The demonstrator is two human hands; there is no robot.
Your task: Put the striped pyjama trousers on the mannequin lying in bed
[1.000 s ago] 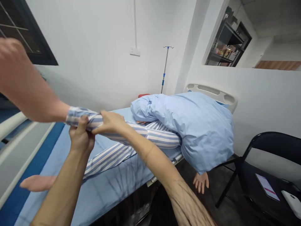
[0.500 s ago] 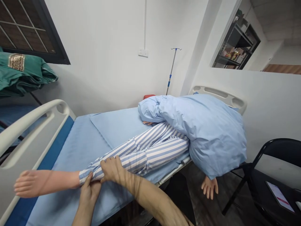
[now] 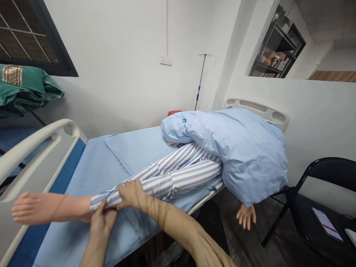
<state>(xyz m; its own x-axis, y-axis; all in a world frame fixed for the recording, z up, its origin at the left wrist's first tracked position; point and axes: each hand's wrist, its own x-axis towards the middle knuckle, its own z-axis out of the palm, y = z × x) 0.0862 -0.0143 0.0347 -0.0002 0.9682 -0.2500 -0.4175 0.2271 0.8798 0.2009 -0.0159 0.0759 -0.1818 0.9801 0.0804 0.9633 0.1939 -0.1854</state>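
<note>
Hands [image 3: 130,194] on striped pajama cuff [image 3: 98,203]

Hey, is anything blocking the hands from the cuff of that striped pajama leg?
No, nothing visible blocks them. The left hand and right hand are both on the cuff, and the mannequin's bare foot sticks out beyond it.

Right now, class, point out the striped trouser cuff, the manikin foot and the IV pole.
Striped trouser cuff [image 3: 96,203], head view, on the hem beside the foot.
Manikin foot [image 3: 47,207], head view, on its middle.
IV pole [image 3: 200,78], head view, on the metal shaft.
</note>
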